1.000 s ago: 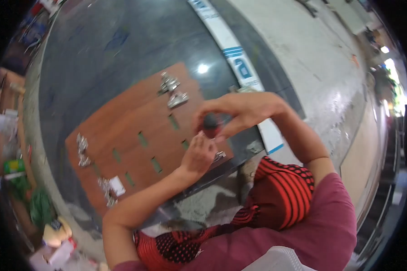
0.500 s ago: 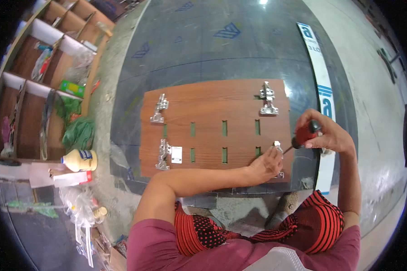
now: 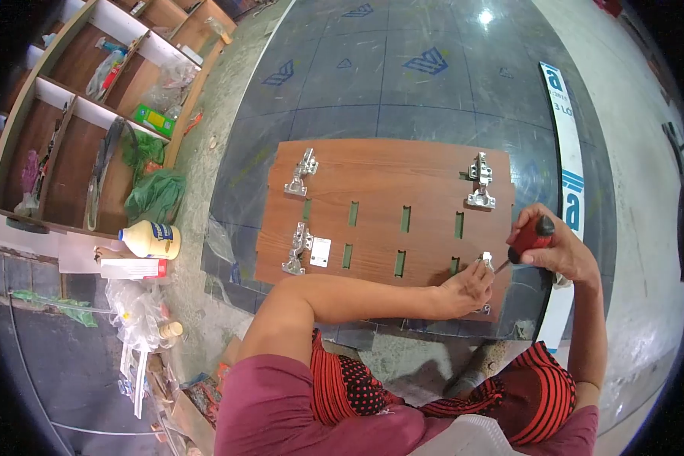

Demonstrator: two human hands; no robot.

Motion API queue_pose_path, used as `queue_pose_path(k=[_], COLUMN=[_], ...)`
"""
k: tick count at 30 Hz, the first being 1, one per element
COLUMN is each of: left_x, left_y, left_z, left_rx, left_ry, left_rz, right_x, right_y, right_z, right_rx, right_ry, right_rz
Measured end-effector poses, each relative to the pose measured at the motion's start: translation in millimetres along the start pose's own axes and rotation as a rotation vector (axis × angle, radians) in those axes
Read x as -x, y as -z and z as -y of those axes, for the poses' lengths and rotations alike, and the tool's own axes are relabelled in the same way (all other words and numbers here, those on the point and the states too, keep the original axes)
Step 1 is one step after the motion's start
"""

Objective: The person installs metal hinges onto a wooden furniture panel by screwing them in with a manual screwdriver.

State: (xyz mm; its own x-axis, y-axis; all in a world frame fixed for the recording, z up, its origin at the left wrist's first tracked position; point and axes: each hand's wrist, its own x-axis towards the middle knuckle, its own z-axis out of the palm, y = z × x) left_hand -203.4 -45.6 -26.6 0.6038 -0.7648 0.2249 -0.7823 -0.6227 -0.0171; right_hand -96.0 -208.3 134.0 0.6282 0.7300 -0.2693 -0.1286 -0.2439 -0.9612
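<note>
A brown wood-grain panel [image 3: 380, 175] with several green-backed slots lies flat before me. Metal hinges sit near its corners: one upper left [image 3: 302, 173], one lower left [image 3: 297, 248], one upper right [image 3: 480, 181]. At the lower right, my left hand [image 3: 470, 290] has its fingers closed on another hinge [image 3: 486, 260], covering much of it. My right hand [image 3: 558, 251] is wrapped round the red and black handle of a screwdriver [image 3: 532, 242]. The shaft points left to that hinge; its tip is hard to make out beside my left fingers.
Beneath the panel is a dark printed sheet [image 3: 342, 72]. A long white strip with blue lettering [image 3: 566, 144] lies along its right side. At left stand a compartmented wooden shelf unit [image 3: 72, 152] and a cream bottle [image 3: 152, 240], with plastic bags [image 3: 135, 304] below.
The view has shifted, so the panel and both hands appear farther right and slightly lower. My left hand stays at the hinge, and my right hand keeps the screwdriver at it.
</note>
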Motion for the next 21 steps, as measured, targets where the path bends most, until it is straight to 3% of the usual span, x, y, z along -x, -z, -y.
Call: queue_pose_path(k=[4, 8, 12, 15, 18, 21], left_x=[1.0, 0.6, 1.1, 2.2, 2.3, 0.2], left_y=[-1.6, -3.9, -4.0, -3.9, -3.6, -6.1], left_z=[0.5, -0.4, 1.1, 0.4, 1.0, 0.8], left_rx=[-0.009, 0.013, 0.003, 0.014, -0.005, 0.012], left_ry=[0.007, 0.019, -0.015, -0.003, 0.001, -0.002], left_rz=[-0.026, 0.032, 0.005, -0.032, -0.039, 0.003], right_x=[2.6, 9.7, 3.8, -0.6, 3.7, 0.7], right_y=[20.2, 24.9, 20.6, 20.1, 14.8, 14.5], right_z=[-15.7, -15.9, -20.7, -20.7, -10.5, -7.2], right_rx=[-0.044, -0.129, -0.013, 0.0, -0.08, 0.134], right_ry=[0.09, 0.043, 0.047, 0.043, 0.092, 0.115], right_rz=[0.119, 0.158, 0.143, -0.028, 0.045, 0.166])
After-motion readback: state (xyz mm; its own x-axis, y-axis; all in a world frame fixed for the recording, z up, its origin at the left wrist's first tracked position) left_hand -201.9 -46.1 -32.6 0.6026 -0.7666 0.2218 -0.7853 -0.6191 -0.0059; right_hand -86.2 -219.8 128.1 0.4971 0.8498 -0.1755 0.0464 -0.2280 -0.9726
